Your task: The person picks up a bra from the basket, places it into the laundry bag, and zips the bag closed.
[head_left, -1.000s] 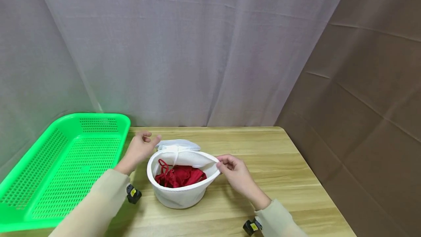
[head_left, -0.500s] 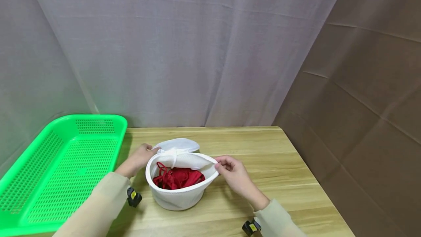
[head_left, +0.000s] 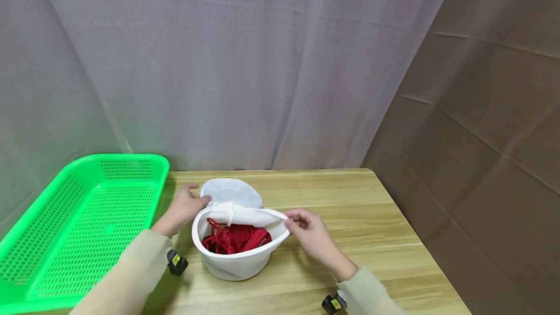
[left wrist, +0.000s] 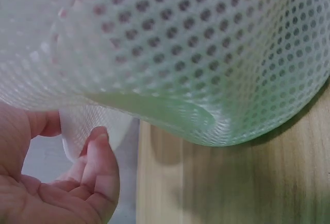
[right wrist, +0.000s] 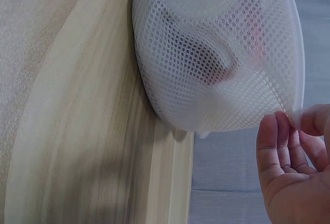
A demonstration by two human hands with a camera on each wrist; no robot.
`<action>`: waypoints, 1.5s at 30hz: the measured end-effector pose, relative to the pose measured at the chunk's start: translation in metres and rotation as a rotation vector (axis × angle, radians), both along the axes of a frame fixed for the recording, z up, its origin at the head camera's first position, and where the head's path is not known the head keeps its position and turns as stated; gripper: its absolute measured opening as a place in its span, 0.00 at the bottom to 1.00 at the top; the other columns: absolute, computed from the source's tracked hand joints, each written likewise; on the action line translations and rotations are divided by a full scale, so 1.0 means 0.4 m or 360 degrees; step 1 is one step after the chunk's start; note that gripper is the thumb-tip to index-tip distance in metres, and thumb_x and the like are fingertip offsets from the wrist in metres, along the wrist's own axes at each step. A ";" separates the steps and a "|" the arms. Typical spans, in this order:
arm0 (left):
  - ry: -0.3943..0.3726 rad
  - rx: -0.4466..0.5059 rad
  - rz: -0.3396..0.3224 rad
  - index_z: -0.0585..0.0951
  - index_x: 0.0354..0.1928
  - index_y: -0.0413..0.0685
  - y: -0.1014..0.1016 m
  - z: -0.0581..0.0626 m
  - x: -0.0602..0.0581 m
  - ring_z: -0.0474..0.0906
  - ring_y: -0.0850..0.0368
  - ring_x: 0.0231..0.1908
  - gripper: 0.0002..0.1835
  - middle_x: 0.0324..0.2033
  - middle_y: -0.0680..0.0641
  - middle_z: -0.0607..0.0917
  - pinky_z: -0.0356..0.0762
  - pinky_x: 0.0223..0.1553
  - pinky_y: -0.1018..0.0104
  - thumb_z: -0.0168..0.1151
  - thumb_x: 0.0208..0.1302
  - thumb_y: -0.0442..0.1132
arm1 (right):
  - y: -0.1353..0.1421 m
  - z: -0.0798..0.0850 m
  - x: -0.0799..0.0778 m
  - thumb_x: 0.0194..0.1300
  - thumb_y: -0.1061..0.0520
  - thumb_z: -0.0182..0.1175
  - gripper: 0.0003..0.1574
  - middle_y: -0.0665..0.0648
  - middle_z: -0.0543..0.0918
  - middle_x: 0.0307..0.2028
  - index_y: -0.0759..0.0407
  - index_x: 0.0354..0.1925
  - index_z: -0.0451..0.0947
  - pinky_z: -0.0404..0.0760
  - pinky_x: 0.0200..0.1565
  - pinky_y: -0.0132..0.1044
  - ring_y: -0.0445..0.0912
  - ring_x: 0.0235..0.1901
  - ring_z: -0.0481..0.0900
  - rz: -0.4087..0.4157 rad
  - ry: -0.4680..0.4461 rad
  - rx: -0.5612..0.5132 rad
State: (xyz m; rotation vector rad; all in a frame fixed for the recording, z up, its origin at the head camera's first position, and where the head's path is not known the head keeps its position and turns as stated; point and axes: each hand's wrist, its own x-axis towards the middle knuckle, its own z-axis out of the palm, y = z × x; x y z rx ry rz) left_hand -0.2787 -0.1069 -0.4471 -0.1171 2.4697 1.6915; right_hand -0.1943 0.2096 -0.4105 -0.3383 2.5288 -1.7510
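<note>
A white mesh laundry bag stands on the wooden table, its mouth wide and its round lid tilted up at the back. Inside lies a crumpled red garment with thin straps. My left hand holds the lid's left edge between thumb and fingers; in the left wrist view, the curled fingers overlap the lid. On the other side, my right hand pinches the right corner of the bag's rim. The right wrist view shows the thumb and fingertips meeting at the mesh edge.
A green plastic basket with perforated walls stands left of the bag, beside my left forearm. The wooden table runs back to a grey curtain. A brown cloth hangs along the right side.
My left hand has come to the lid's left edge, and the lid has swung up and back, showing more of its face. The right hand keeps its pinch on the rim.
</note>
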 end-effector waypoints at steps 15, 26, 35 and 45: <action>0.0285 0.0042 0.0059 0.63 0.65 0.31 0.002 0.057 0.012 0.78 0.52 0.34 0.29 0.45 0.36 0.77 0.77 0.31 0.69 0.57 0.63 0.31 | 0.019 -0.074 -0.024 0.66 0.64 0.61 0.08 0.59 0.82 0.34 0.62 0.43 0.81 0.81 0.36 0.35 0.48 0.32 0.80 -0.0062 0.0049 -0.0006; 0.0479 -0.0066 -0.0010 0.71 0.57 0.31 0.000 0.105 0.053 0.76 0.48 0.41 0.20 0.42 0.37 0.79 0.77 0.36 0.69 0.57 0.64 0.31 | 0.021 -0.088 -0.028 0.66 0.63 0.61 0.08 0.57 0.82 0.34 0.61 0.43 0.82 0.82 0.38 0.45 0.47 0.32 0.80 -0.0067 0.0071 0.0004; 0.0607 -0.0151 -0.0060 0.72 0.54 0.33 0.009 0.128 0.087 0.78 0.48 0.40 0.17 0.42 0.38 0.79 0.78 0.40 0.61 0.58 0.63 0.30 | 0.022 -0.091 -0.030 0.66 0.62 0.62 0.08 0.56 0.82 0.33 0.60 0.43 0.82 0.82 0.37 0.43 0.46 0.32 0.80 -0.0085 0.0078 0.0016; 0.0714 -0.0128 -0.0102 0.73 0.51 0.32 0.003 0.139 0.114 0.80 0.48 0.39 0.14 0.41 0.38 0.81 0.80 0.42 0.57 0.59 0.63 0.28 | 0.019 -0.091 -0.031 0.66 0.62 0.61 0.07 0.57 0.82 0.34 0.59 0.43 0.82 0.82 0.38 0.45 0.47 0.32 0.80 -0.0080 0.0040 0.0020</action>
